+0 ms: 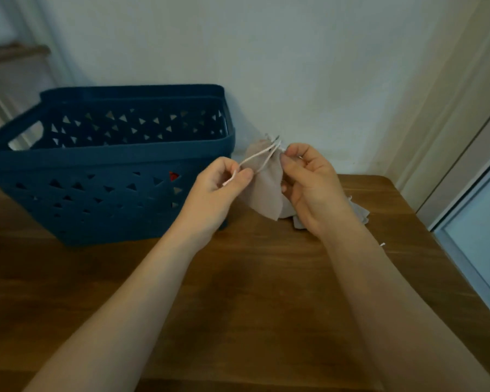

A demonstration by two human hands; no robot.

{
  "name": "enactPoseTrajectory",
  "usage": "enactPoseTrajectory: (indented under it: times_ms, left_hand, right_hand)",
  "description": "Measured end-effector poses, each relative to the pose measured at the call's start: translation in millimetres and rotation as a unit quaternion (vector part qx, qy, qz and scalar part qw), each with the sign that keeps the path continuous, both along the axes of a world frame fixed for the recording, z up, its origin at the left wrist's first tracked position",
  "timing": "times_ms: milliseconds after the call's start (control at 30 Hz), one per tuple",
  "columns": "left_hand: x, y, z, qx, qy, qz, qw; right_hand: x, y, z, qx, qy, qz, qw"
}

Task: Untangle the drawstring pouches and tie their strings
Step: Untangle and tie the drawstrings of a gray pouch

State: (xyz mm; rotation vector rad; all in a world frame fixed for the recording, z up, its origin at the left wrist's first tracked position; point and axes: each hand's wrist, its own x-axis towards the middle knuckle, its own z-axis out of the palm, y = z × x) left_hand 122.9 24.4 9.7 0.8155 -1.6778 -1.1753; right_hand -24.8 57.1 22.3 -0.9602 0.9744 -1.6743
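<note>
Here, both hands work above a wooden table (238, 292), just right of a blue basket (102, 171). The left hand (218, 188) has thumb and forefinger closed on a white string (255, 158), whose free end pokes out below the pinch. The right hand (309, 179) is curled shut on the gathered neck of a beige pouch (266, 190) — fingertips pressed at the string's other end. The string runs taut between the two hands; the pouch hangs from the right hand, its lower edge near the table. More pouches (359, 216) lie in a heap on the table behind the right hand, partly hidden. Something red shows through a hole in the basket; what it is cannot be told.

Step in hand, judged: drawing the string out before tying.

Risks:
- Pulling too hard from the left could cinch a snarl tighter rather than free it.
- A thin string can slip from a two-finger pinch.
- The hanging pouch may snag strings of the heap — dragging others up with it.
</note>
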Motion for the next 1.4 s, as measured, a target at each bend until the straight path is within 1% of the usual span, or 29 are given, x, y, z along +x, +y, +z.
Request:
enactPoseTrajectory:
  times_ms: [67,133,233,300,367,433,467,500,533,567,600,633,667,700,733,767,800,833,900,967,1000,1100,1167,1233,1333,1367,1400]
  left_hand:
    - [2.4,-3.2,11.6,-0.004,0.019,-0.007,1.000]
    - [5.7,-6.7,23.3,-0.025,0.033,0.017,0.999]
    - [8.5,-14.8,41.3,-0.078,0.061,0.105,0.989]
    - [15.5,-25.7,55.5,-0.144,0.072,0.184,0.970]
    - [21.8,-38.7,67.1,-0.207,0.043,0.255,0.944]
    - [25.6,-54.0,75.4,-0.214,-0.025,0.292,0.932]
    - [26.9,-62.0,76.9,-0.194,-0.085,0.292,0.933]
    - [27.1,-67.5,77.0,-0.169,-0.172,0.287,0.927]
    - [27.4,-71.1,76.3,-0.142,-0.277,0.280,0.908]
    - [26.4,-72.5,73.2,-0.127,-0.370,0.274,0.879]
    - [25.1,-71.5,70.4,-0.133,-0.427,0.279,0.850]
    - [22.5,-68.4,66.8,-0.158,-0.441,0.293,0.834]
    - [19.9,-63.7,64.6,-0.196,-0.421,0.305,0.831]
    - [15.7,-59.1,60.9,-0.246,-0.378,0.301,0.840]
    - [11.2,-54.4,57.1,-0.306,-0.327,0.282,0.848]
    - [5.2,-50.1,52.0,-0.366,-0.286,0.254,0.848]
    - [-2.1,-45.8,46.0,-0.412,-0.254,0.221,0.847]
    - [-10.6,-40.1,40.0,-0.439,-0.235,0.180,0.848]
    - [-26.2,-30.9,25.6,-0.455,-0.245,0.097,0.851]
    - [-38.8,-26.8,4.7,-0.440,-0.283,0.036,0.851]
    - [-42.8,-26.0,-5.0,-0.426,-0.297,0.021,0.854]
    - [-50.0,-24.1,-23.5,-0.363,-0.323,0.006,0.874]
    - [-51.1,-24.5,-31.4,-0.327,-0.331,0.002,0.885]
    - [-53.8,-26.1,-37.7,-0.303,-0.355,0.003,0.884]
    - [-55.7,-28.2,-43.5,-0.270,-0.352,-0.003,0.896]
    - [-56.8,-28.0,-44.7,-0.266,-0.346,-0.006,0.900]
    - [-56.8,-28.0,-46.0,-0.267,-0.341,-0.008,0.901]
  right_hand:
    - [5.7,-6.5,9.7,-0.008,0.008,-0.003,1.000]
    - [12.3,-15.0,18.5,-0.020,0.032,-0.015,0.999]
    - [18.6,-26.5,27.7,-0.048,0.060,-0.038,0.996]
    - [20.8,-34.2,31.6,-0.043,0.078,-0.054,0.995]
    - [20.0,-38.8,30.7,-0.022,0.106,-0.073,0.991]
    - [18.0,-43.4,28.5,0.000,0.120,-0.089,0.989]
    - [16.7,-45.4,27.2,0.011,0.121,-0.095,0.988]
    - [15.1,-46.1,25.2,0.020,0.117,-0.097,0.988]
    - [13.8,-47.3,22.9,0.029,0.113,-0.096,0.989]
    - [11.8,-48.2,19.5,0.038,0.113,-0.093,0.988]
    - [9.4,-48.3,16.9,0.048,0.115,-0.091,0.988]
    - [6.1,-47.8,12.7,0.058,0.117,-0.091,0.987]
    - [2.8,-47.5,9.8,0.068,0.118,-0.094,0.986]
    - [-2.1,-46.4,5.9,0.078,0.118,-0.100,0.985]
    - [-7.2,-45.4,2.2,0.088,0.121,-0.109,0.983]
    - [-12.7,-44.3,-1.4,0.099,0.127,-0.121,0.980]
    - [-19.1,-43.3,-5.6,0.112,0.135,-0.134,0.975]
    - [-26.6,-41.8,-10.8,0.127,0.149,-0.150,0.969]
    - [-43.8,-41.1,-26.2,0.163,0.209,-0.187,0.946]
    - [-62.3,-42.1,-49.1,0.206,0.298,-0.217,0.906]
    - [-70.3,-43.4,-61.2,0.231,0.340,-0.224,0.884]
    - [-85.9,-46.7,-89.1,0.296,0.432,-0.232,0.819]
    - [-86.8,-47.9,-96.5,0.298,0.470,-0.235,0.797]
    - [-85.2,-51.5,-97.9,0.310,0.511,-0.237,0.766]
    - [-81.9,-59.7,-100.1,0.374,0.566,-0.236,0.696]
    - [-82.7,-61.5,-103.2,0.383,0.571,-0.237,0.687]
    - [-83.1,-63.2,-107.3,0.371,0.571,-0.238,0.693]
